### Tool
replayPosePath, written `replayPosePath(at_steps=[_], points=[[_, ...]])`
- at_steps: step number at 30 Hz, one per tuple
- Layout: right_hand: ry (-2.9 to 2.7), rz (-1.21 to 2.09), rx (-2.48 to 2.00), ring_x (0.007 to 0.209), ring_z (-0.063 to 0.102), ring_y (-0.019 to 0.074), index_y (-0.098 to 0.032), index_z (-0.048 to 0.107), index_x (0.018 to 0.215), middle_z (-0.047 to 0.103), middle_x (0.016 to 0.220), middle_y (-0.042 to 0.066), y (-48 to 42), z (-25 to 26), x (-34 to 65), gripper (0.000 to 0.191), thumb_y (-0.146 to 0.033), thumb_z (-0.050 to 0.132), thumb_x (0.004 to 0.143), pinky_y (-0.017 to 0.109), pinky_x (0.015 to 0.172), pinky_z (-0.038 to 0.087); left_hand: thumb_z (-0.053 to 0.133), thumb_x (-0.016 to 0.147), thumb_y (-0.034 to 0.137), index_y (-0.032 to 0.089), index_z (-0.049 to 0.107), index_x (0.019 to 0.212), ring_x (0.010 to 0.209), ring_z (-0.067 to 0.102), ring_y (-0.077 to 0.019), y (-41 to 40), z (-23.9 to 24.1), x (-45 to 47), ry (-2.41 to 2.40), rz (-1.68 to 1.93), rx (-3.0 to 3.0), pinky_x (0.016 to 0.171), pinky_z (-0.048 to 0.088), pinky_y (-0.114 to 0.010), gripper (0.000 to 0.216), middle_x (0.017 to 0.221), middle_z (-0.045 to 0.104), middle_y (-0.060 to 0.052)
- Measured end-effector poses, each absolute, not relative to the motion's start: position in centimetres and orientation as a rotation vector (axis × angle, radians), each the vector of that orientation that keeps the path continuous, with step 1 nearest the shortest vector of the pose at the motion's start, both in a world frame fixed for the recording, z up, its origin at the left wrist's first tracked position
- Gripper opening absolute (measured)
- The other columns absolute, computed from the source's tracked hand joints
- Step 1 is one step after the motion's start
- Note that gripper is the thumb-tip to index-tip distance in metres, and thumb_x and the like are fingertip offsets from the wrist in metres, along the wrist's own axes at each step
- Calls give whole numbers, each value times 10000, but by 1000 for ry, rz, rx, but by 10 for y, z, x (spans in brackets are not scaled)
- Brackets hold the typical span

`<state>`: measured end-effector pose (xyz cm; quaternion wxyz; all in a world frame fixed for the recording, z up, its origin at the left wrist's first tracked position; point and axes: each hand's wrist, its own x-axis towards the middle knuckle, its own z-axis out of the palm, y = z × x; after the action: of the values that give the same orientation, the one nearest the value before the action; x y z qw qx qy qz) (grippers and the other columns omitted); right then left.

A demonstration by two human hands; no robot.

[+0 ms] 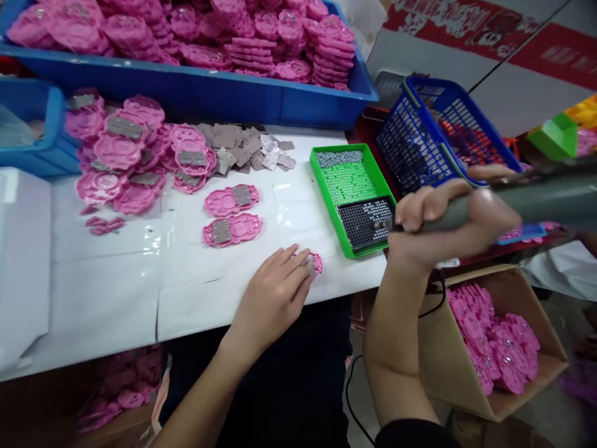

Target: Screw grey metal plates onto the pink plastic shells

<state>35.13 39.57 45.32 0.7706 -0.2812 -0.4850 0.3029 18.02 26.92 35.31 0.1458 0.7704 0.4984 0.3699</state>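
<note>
My left hand (275,292) lies flat on the white table (116,280), fingers pressed on a pink plastic part (316,262) near the front edge. My right hand (448,224) is closed round a grey electric screwdriver (513,202), its tip over the black screw plate (366,223) in the green tray (347,180). Two pink parts with metal plates, one (232,200) and the other (232,229), lie further back on the table.
A heap of pink parts (125,149) and grey metal plates (242,149) sits at the back left. A big blue bin (196,93) holds several stacks. A blue basket (433,130) stands right. A cardboard box (494,348) of pink parts sits below the table edge.
</note>
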Motion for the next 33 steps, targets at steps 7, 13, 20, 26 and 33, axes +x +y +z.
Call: replayPosePath(at_steps=[7, 13, 20, 26, 33], points=[[-1489, 1000, -409, 329, 412, 92, -237, 662, 1094, 475, 535, -79, 342, 442, 330, 233, -244, 598, 870, 249, 339, 417, 569, 1021, 212, 222, 656, 1236, 1348, 606, -290, 273, 353, 178, 1402, 1038, 2125, 1116, 528, -516, 232, 1359, 707, -59], [-1355, 983, -516, 321, 336, 82, -223, 683, 1023, 428, 506, -84, 347, 438, 329, 198, -246, 572, 861, 239, 328, 363, 602, 1006, 219, 214, 623, 1306, 1324, 625, -290, 274, 352, 177, 1412, 1056, 2072, 1084, 542, -508, 300, 1329, 724, -68], [-1338, 935, -594, 323, 334, 105, -256, 666, 998, 398, 490, -82, 345, 439, 328, 160, -302, 593, 863, 256, 332, 360, 618, 1001, 229, 208, 668, 1219, 1288, 653, -282, 277, 353, 177, 1415, 1078, 2077, 1051, 563, -502, 224, 1309, 736, -68], [-1339, 949, -579, 321, 304, 97, -252, 670, 1003, 375, 488, -84, 348, 437, 325, 160, -283, 579, 876, 249, 318, 339, 608, 1011, 236, 200, 678, 1185, 1266, 668, -279, 278, 357, 177, 1428, 1080, 2075, 1020, 582, -479, 191, 1289, 745, -68], [-1412, 972, -530, 332, 370, 99, -259, 651, 1024, 421, 503, -78, 350, 436, 326, 131, -287, 614, 902, 259, 353, 390, 578, 1025, 215, 191, 653, 1256, 1310, 636, -279, 275, 355, 177, 1422, 1036, 2109, 1086, 546, -497, 244, 1360, 707, -76]])
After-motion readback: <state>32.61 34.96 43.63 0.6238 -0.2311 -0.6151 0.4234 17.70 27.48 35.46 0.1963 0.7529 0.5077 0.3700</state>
